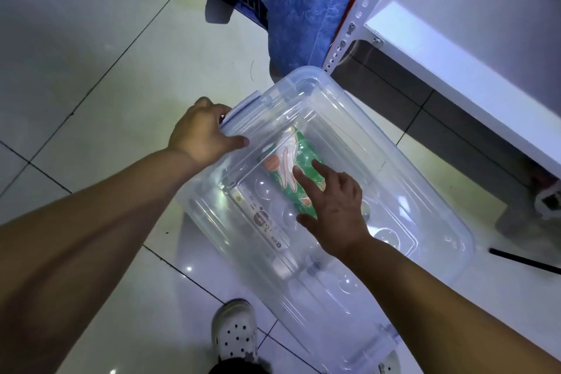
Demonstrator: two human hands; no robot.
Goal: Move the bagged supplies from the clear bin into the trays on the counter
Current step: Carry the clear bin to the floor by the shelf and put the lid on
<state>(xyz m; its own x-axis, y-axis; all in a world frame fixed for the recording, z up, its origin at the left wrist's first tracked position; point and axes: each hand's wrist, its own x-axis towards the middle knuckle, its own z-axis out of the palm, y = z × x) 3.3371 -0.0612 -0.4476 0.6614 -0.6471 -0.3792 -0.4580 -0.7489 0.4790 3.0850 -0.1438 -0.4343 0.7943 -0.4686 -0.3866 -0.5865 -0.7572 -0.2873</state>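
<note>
I see the clear bin (pixel 349 118) on the tiled floor (pixel 106 70); left hand (pixel 200 136) curled round its end latch (pixel 243 109); right hand (pixel 337 209) flat, fingers straight over the green bag (pixel 303 158) inside the bin; can't tell if a lid sits between.

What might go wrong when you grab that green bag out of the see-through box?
The bin sits on shiny floor tiles and the left grip holds just one end, so it might slide. The right grip has straight fingers over the green bag, so the slick bag may slip. The shoe is close; tripping is possible.
</note>
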